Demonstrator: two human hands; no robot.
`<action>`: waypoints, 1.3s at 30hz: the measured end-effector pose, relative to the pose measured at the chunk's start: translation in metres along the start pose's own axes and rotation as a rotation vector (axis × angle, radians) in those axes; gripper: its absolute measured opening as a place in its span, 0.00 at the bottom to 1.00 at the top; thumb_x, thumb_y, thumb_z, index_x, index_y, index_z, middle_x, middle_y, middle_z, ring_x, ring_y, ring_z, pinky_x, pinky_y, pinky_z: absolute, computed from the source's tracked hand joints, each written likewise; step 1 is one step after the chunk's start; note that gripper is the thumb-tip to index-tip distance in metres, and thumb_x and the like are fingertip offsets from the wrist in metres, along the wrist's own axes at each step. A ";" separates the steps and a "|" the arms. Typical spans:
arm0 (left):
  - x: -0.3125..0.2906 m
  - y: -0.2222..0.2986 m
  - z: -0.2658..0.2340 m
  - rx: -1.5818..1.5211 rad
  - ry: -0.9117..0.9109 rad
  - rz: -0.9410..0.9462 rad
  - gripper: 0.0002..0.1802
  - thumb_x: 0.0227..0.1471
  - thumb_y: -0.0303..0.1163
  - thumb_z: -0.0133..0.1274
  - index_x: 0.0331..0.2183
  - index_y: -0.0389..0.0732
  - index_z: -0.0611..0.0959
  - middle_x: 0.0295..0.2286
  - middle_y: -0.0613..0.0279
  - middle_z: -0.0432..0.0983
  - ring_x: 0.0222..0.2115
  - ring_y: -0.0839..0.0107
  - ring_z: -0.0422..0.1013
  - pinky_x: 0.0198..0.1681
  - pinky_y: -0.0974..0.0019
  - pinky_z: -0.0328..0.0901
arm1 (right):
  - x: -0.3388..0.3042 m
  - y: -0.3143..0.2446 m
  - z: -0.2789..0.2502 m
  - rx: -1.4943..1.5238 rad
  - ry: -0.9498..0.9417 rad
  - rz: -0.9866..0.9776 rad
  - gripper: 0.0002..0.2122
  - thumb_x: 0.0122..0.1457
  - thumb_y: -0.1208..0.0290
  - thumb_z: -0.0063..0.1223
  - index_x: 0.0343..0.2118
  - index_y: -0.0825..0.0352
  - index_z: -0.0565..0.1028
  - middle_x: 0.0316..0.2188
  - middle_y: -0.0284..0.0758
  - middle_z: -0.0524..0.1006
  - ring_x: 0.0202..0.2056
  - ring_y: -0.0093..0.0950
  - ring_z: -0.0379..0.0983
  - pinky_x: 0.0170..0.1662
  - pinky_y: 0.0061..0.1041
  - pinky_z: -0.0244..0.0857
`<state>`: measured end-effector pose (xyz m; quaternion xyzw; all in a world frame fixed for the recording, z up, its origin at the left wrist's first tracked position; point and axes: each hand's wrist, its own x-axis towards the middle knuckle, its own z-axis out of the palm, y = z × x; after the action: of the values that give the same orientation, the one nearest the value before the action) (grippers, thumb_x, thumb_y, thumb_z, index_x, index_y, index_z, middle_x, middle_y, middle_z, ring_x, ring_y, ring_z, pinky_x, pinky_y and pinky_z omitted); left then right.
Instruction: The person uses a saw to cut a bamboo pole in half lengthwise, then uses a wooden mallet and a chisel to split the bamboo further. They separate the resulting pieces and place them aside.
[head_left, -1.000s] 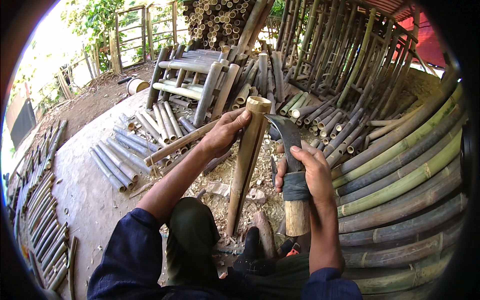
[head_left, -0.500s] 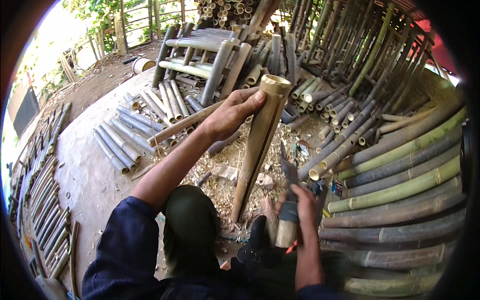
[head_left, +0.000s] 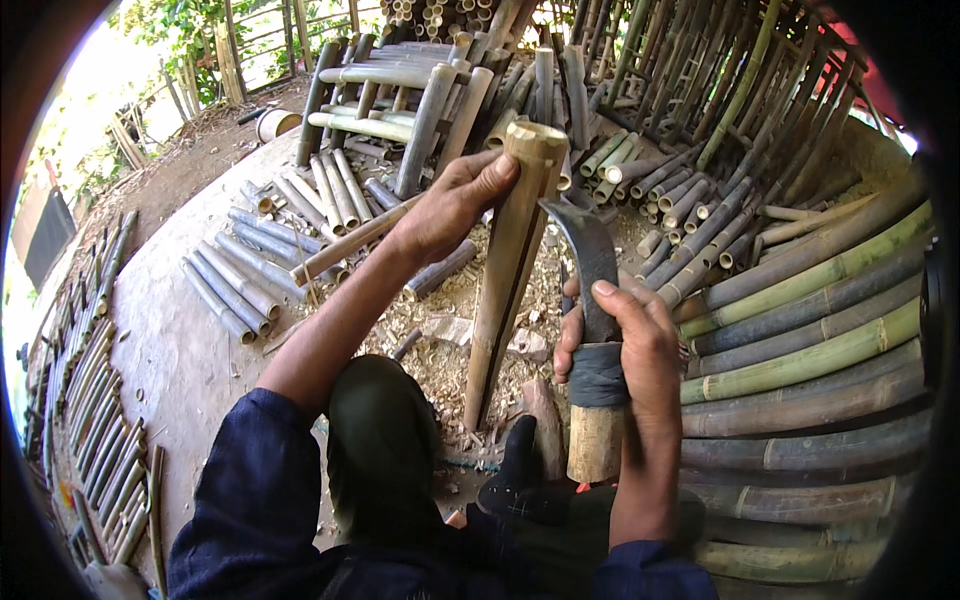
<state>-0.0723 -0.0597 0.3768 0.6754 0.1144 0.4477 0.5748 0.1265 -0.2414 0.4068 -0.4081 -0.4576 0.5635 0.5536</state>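
Observation:
My left hand [head_left: 450,208] is closed round the upper part of a bamboo pole [head_left: 519,225], thumb near its cut rim. The pole leans slightly, its lower end down among the wood shavings [head_left: 400,320]. A dark lengthwise groove or split runs along its right side. In my right hand [head_left: 645,335] is a billhook [head_left: 590,245], gripped around the handle's wrapped upper part, thumb toward the blade. Its dark curved blade points up, the hooked tip close to the pole's right side. Dark wrapping covers part of the pale wooden handle.
Long bamboo poles [head_left: 800,400] lie stacked along my right side. Short cut lengths [head_left: 235,290] rest on the ground at left, with more rows [head_left: 105,440] farther out. A bamboo frame [head_left: 425,130] stands ahead. A wood block [head_left: 543,425] sits beside my foot.
The billhook and my right hand have come up from lower down, bringing the blade near the pole's upper part. My left hand keeps its grip on the pole.

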 end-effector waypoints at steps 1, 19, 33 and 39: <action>0.000 0.000 -0.001 -0.019 0.025 -0.013 0.30 0.69 0.53 0.46 0.56 0.36 0.77 0.46 0.62 0.79 0.49 0.74 0.72 0.57 0.64 0.65 | -0.001 0.009 -0.002 0.013 0.002 0.042 0.14 0.68 0.65 0.44 0.44 0.73 0.72 0.19 0.40 0.76 0.17 0.30 0.75 0.21 0.30 0.73; 0.046 -0.046 -0.058 -0.242 0.085 -0.210 0.32 0.72 0.55 0.35 0.62 0.42 0.72 0.51 0.55 0.78 0.50 0.61 0.76 0.54 0.53 0.72 | -0.037 0.262 -0.056 0.079 0.096 0.362 0.12 0.67 0.66 0.46 0.43 0.71 0.74 0.20 0.39 0.78 0.18 0.29 0.76 0.21 0.27 0.71; 0.025 -0.123 -0.212 -0.323 0.470 -0.170 0.33 0.69 0.57 0.43 0.53 0.36 0.78 0.43 0.52 0.81 0.43 0.60 0.79 0.50 0.51 0.75 | -0.070 0.392 -0.084 0.032 0.056 0.594 0.11 0.67 0.68 0.45 0.41 0.73 0.73 0.20 0.41 0.78 0.18 0.33 0.76 0.22 0.34 0.74; 0.014 -0.106 -0.200 -0.220 0.610 -0.214 0.34 0.68 0.60 0.43 0.54 0.39 0.78 0.44 0.52 0.81 0.46 0.61 0.78 0.54 0.55 0.73 | -0.089 0.424 -0.144 -0.314 0.011 0.581 0.10 0.64 0.71 0.48 0.41 0.73 0.76 0.21 0.41 0.79 0.18 0.33 0.77 0.24 0.34 0.73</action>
<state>-0.1732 0.1174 0.2776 0.4286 0.3021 0.5758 0.6273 0.1643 -0.3076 -0.0434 -0.6049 -0.4002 0.6184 0.3026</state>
